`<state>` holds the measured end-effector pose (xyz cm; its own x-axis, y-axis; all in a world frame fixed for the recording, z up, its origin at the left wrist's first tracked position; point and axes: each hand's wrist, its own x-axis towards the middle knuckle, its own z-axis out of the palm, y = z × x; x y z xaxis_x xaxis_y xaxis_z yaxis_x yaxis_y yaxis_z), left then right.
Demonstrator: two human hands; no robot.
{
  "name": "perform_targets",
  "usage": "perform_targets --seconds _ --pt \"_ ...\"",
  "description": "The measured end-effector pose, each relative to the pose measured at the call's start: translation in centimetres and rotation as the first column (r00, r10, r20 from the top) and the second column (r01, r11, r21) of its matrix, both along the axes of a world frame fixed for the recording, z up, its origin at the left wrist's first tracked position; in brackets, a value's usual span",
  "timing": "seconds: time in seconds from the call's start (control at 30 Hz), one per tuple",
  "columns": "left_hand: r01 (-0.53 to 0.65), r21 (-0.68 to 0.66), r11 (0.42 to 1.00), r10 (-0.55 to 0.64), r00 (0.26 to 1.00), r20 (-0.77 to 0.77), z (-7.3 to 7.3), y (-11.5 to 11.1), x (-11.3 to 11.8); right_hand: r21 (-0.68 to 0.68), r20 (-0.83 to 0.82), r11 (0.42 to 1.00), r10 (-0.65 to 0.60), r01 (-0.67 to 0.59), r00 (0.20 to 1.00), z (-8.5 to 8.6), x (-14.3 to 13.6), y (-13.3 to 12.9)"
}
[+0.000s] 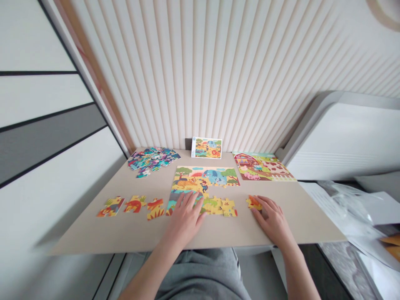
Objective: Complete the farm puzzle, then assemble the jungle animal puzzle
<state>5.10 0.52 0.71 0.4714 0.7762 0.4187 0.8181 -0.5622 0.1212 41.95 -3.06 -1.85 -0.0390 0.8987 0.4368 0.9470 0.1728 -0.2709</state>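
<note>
My left hand lies with its fingers spread on the lower left of a partly joined animal puzzle, covering some of it. Elephants, trees and a leopard show on the joined part. At the lower right of that puzzle, yellow pieces sit beside a gap in the picture. Off to the right, my right hand pinches an orange and yellow puzzle piece at the table surface. Three loose pieces, one with a lion, one red and green and one with orange leaves, lie left of the puzzle.
A picture card of the same scene leans upright at the back. Behind left is a heap of blue and purple pieces. A farm puzzle lies at the back right. Beyond the table's right edge are plastic wrapping and papers.
</note>
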Motion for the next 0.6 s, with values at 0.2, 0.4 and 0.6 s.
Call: perform_targets --seconds 0.2,0.4,0.6 --pt "-0.143 0.034 0.989 0.140 0.987 0.080 -2.0 0.1 -5.9 -0.063 -0.026 0.982 0.178 -0.180 0.984 1.0 -2.0 0.0" --pt "-0.149 -0.022 0.989 0.151 0.979 0.140 -2.9 0.0 -6.6 -0.268 -0.096 0.891 0.354 -0.367 0.930 3.0 -5.3 1.8" --pt "-0.155 -0.028 0.988 0.157 0.975 0.154 -2.8 -0.4 -6.4 -0.258 -0.140 0.896 0.337 -0.363 0.931 2.8 -5.7 3.0"
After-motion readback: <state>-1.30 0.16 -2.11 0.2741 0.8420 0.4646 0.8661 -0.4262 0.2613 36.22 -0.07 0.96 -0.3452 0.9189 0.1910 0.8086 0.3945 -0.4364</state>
